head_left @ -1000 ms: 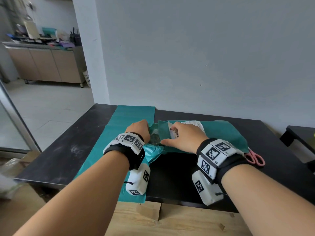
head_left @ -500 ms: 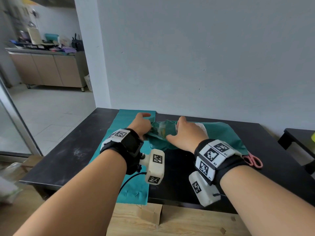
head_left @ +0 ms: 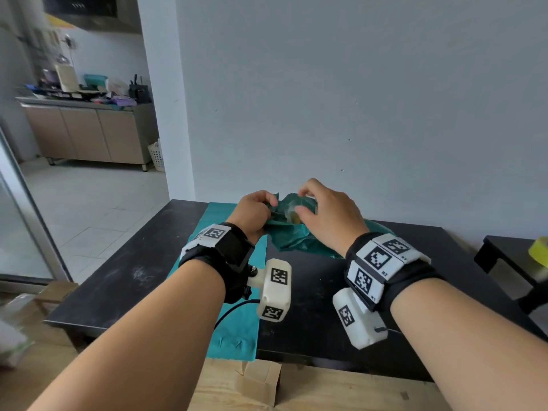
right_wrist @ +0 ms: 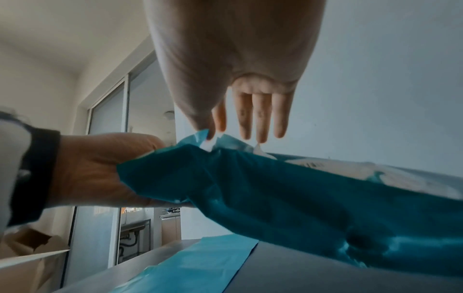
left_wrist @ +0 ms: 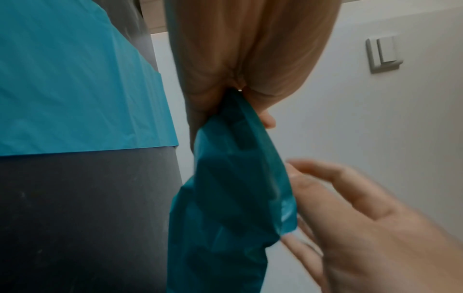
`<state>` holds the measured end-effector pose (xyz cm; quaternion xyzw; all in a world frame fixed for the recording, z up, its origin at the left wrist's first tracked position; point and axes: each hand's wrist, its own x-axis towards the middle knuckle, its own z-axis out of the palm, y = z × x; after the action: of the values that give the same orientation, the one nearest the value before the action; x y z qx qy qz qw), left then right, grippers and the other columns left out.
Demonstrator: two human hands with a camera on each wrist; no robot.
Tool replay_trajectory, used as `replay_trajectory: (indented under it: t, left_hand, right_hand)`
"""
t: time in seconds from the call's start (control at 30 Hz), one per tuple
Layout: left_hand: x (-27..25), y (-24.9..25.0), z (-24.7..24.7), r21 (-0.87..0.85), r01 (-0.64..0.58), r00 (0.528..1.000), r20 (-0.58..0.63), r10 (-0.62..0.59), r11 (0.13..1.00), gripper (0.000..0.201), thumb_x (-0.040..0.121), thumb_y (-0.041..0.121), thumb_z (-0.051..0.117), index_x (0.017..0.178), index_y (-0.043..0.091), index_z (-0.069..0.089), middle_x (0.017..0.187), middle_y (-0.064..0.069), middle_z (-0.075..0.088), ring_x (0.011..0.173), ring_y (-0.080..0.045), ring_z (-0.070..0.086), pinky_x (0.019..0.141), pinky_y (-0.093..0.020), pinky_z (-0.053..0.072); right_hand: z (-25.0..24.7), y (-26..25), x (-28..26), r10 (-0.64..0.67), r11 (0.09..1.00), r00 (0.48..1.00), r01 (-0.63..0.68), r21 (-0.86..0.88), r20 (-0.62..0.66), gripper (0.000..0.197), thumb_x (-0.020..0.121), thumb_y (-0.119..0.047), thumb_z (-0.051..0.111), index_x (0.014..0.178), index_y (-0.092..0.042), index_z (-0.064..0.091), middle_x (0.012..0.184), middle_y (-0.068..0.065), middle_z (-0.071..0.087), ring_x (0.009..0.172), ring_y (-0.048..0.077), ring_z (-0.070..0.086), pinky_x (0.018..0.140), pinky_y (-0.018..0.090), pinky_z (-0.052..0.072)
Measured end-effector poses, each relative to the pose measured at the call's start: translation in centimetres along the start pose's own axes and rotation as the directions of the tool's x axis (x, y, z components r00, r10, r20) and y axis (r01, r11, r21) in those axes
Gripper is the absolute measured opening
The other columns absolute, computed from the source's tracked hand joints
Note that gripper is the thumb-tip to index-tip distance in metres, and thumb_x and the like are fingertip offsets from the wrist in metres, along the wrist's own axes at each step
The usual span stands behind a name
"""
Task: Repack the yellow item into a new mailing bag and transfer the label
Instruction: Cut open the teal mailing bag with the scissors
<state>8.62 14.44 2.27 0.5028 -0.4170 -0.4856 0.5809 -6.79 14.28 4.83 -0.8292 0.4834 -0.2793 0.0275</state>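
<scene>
Head view: we are emptying the old bag (head_left: 290, 241) at far centre, left hand (head_left: 252, 210) gripping its mouth, right hand (head_left: 329, 216) loose-fingered at the item (head_left: 292, 216) inside; next likely pinching it out

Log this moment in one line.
left hand: grips old bag; right hand: thumb on bag edge, grip unclear; new bag: flat on table; label: on old bag

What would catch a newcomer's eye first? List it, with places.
The crumpled teal bag is held up over the black table, far middle: the left hand grips one end, the right hand touches its mouth. A second, flat teal bag lies along the table's left side.
</scene>
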Motion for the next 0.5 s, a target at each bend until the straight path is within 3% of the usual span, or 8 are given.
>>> replay_trajectory:
  t: [0.1, 0.17, 0.23, 0.4, 0.5]
  left_hand:
    - [-0.2, 0.3, 0.2, 0.033, -0.011, 1.0, -0.008, 0.011, 0.999, 0.046, 0.075, -0.024, 0.014, 0.07, 0.009, 0.046, 0.071, -0.012, 0.048, 0.064, -0.025, 0.051, 0.055, -0.029, 0.045]
    - [-0.3, 0.5, 0.3, 0.057, -0.024, 1.0, -0.005, 0.025, 0.998, 0.045, 0.076, -0.024, 0.015, 0.071, 0.009, 0.046, 0.072, -0.011, 0.047, 0.066, -0.025, 0.05, 0.056, -0.029, 0.041]
    - [-0.5, 0.9, 0.5, 0.073, -0.044, 0.999, 0.001, 0.044, 0.996, 0.044, 0.077, -0.023, 0.017, 0.072, 0.009, 0.047, 0.073, -0.011, 0.047, 0.066, -0.024, 0.049, 0.056, -0.03, 0.04]
    - [-0.8, 1.9, 0.9, 0.097, -0.073, 0.997, 0.028, 0.071, 0.993, 0.04, 0.079, -0.022, 0.024, 0.076, 0.009, 0.05, 0.076, -0.013, 0.052, 0.068, -0.026, 0.052, 0.059, -0.03, 0.045]
    - [-1.1, 2.2, 1.1, 0.118, -0.08, 0.996, 0.034, 0.076, 0.99, 0.041, 0.079, -0.024, 0.025, 0.078, 0.009, 0.05, 0.077, -0.013, 0.051, 0.066, -0.024, 0.052, 0.06, -0.03, 0.046]
  right_hand:
    - [-0.4, -0.8, 0.4, -0.097, 0.985, 0.988, 0.112, -0.129, 0.117, 0.035, 0.085, -0.015, 0.058, 0.117, -0.026, 0.059, 0.122, -0.008, 0.057, 0.112, 0.02, 0.051, 0.085, 0.033, 0.046]
    - [-0.9, -1.2, 0.6, -0.061, 0.973, 0.988, 0.092, -0.214, 0.145, 0.038, 0.084, -0.01, 0.056, 0.119, -0.025, 0.06, 0.126, -0.004, 0.055, 0.117, 0.021, 0.046, 0.087, 0.035, 0.045]
    - [-1.4, -1.4, 0.7, -0.066, 0.961, 0.989, 0.099, -0.258, 0.134, 0.04, 0.084, -0.007, 0.055, 0.119, -0.025, 0.061, 0.126, -0.001, 0.052, 0.118, 0.022, 0.043, 0.087, 0.034, 0.045]
    - [-2.4, -1.5, 0.6, -0.209, 0.91, 0.967, 0.247, -0.332, 0.147, 0.044, 0.081, -0.001, 0.058, 0.118, -0.026, 0.061, 0.116, 0.0, 0.045, 0.11, 0.02, 0.043, 0.073, 0.029, 0.042]
    - [-2.8, -1.4, 0.8, -0.173, 0.897, 0.979, 0.2, -0.393, 0.103, 0.028, 0.083, -0.008, 0.06, 0.103, -0.025, 0.066, 0.109, -0.001, 0.046, 0.107, 0.02, 0.043, 0.069, 0.028, 0.036]
